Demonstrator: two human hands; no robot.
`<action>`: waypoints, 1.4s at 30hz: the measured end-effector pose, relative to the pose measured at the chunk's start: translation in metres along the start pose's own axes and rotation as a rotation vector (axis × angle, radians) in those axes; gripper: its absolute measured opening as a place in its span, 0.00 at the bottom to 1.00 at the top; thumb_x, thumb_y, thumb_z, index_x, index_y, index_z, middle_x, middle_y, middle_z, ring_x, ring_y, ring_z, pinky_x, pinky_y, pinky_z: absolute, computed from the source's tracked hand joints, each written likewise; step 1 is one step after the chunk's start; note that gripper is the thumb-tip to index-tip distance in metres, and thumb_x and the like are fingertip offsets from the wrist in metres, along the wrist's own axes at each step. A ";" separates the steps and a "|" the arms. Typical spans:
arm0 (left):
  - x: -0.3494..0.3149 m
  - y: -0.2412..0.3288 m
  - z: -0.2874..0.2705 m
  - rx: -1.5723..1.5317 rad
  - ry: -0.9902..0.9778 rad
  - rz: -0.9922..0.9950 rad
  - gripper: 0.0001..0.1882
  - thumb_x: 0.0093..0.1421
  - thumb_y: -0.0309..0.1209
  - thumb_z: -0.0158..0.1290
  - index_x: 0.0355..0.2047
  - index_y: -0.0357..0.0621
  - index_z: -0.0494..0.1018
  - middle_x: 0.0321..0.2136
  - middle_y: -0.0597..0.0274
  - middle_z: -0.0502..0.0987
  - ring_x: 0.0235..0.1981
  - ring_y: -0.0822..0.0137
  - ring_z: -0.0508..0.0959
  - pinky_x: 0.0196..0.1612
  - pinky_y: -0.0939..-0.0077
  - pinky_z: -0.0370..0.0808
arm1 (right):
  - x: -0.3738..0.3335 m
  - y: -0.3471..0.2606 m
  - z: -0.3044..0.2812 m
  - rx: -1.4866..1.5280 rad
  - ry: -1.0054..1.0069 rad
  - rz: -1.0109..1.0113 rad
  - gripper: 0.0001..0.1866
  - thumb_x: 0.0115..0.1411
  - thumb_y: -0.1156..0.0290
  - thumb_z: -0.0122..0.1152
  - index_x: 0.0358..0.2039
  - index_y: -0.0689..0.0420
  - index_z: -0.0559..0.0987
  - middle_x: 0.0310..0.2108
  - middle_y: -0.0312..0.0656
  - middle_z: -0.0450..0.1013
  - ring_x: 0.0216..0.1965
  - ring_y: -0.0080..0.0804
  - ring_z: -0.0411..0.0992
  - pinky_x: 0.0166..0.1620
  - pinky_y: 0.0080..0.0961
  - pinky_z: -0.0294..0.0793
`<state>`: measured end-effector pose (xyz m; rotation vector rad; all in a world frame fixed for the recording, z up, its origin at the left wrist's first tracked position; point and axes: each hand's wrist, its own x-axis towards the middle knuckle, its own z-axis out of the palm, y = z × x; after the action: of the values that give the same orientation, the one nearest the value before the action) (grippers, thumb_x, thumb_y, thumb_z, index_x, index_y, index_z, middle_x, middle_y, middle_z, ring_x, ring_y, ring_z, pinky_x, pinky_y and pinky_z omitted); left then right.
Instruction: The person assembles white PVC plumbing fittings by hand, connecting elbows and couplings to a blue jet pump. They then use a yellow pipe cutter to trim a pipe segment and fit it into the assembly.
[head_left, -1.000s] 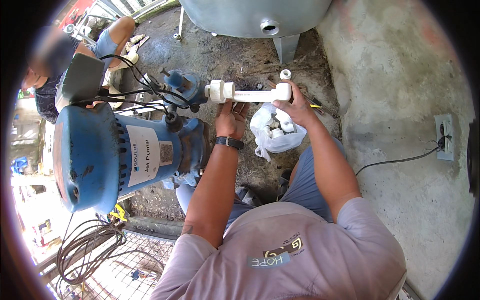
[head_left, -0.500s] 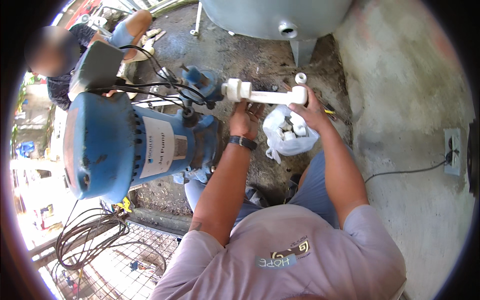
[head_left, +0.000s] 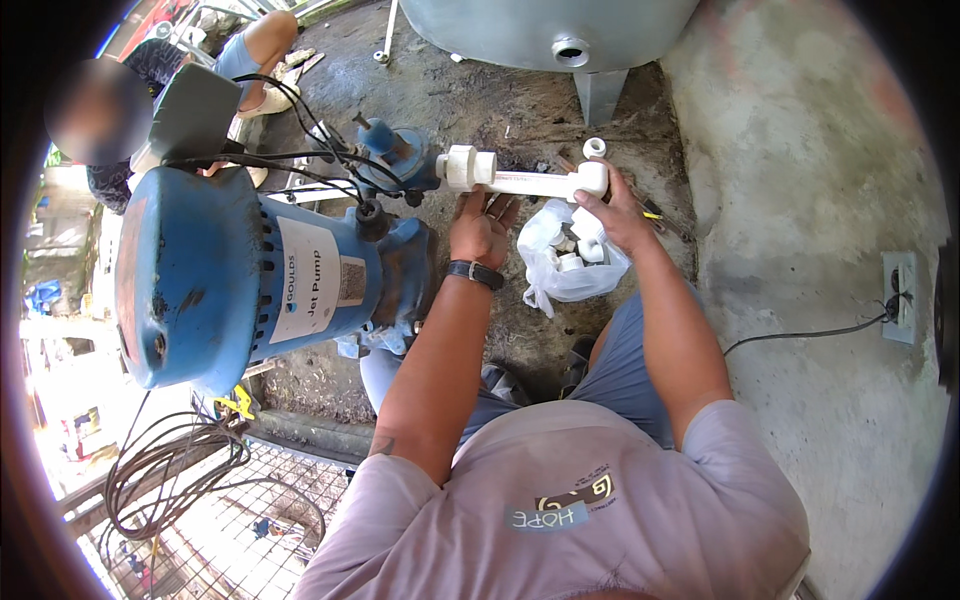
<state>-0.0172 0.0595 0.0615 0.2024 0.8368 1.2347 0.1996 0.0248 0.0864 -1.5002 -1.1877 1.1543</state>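
A white plastic pipe (head_left: 532, 184) lies crosswise in front of me, with a white union fitting (head_left: 462, 168) on its left end, up against the blue pump's outlet (head_left: 400, 157). At its right end is a white elbow (head_left: 589, 180), and my right hand (head_left: 622, 212) is closed round it, thumb on the near side. My left hand (head_left: 480, 235) is palm up just below the union, fingers apart; its fingertips reach the pipe's underside, and whether they touch it is unclear. A clear plastic bag (head_left: 545, 270) of white fittings sits between my forearms.
The big blue pump (head_left: 215, 280) with black cables fills the left. A grey tank (head_left: 540, 30) stands ahead; a loose white fitting (head_left: 594, 147) lies beyond the elbow. A concrete wall (head_left: 800, 200) rises at right. Another person (head_left: 265, 45) crouches at far left. Coiled cable (head_left: 180, 460) lies lower left.
The whole view has shifted slightly left and up. My left palm has turned a little more upward under the pipe. My right hand keeps its hold on the elbow.
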 end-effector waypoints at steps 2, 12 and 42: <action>0.002 -0.002 0.000 -0.009 0.002 -0.010 0.15 0.66 0.33 0.46 0.52 0.47 0.64 0.45 0.58 0.71 0.45 0.57 0.74 0.48 0.55 0.73 | 0.003 0.008 -0.001 0.031 0.001 0.007 0.39 0.53 0.54 0.67 0.58 0.59 0.61 0.48 0.44 0.69 0.49 0.31 0.68 0.53 0.29 0.67; 0.005 0.004 -0.007 0.045 -0.019 -0.006 0.16 0.66 0.33 0.45 0.53 0.46 0.63 0.45 0.58 0.71 0.45 0.57 0.74 0.47 0.55 0.73 | 0.014 0.025 -0.002 0.156 -0.025 0.004 0.35 0.53 0.54 0.67 0.56 0.57 0.66 0.47 0.44 0.69 0.48 0.31 0.68 0.52 0.29 0.67; 0.008 -0.002 0.010 -0.112 0.045 0.021 0.15 0.68 0.39 0.39 0.49 0.48 0.67 0.45 0.61 0.73 0.47 0.59 0.72 0.54 0.53 0.68 | 0.007 0.008 -0.039 0.221 -0.112 0.171 0.35 0.53 0.64 0.66 0.59 0.57 0.63 0.51 0.40 0.68 0.53 0.32 0.65 0.56 0.29 0.62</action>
<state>-0.0087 0.0689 0.0637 0.0932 0.8038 1.3055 0.2400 0.0269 0.0847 -1.4028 -0.9821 1.4516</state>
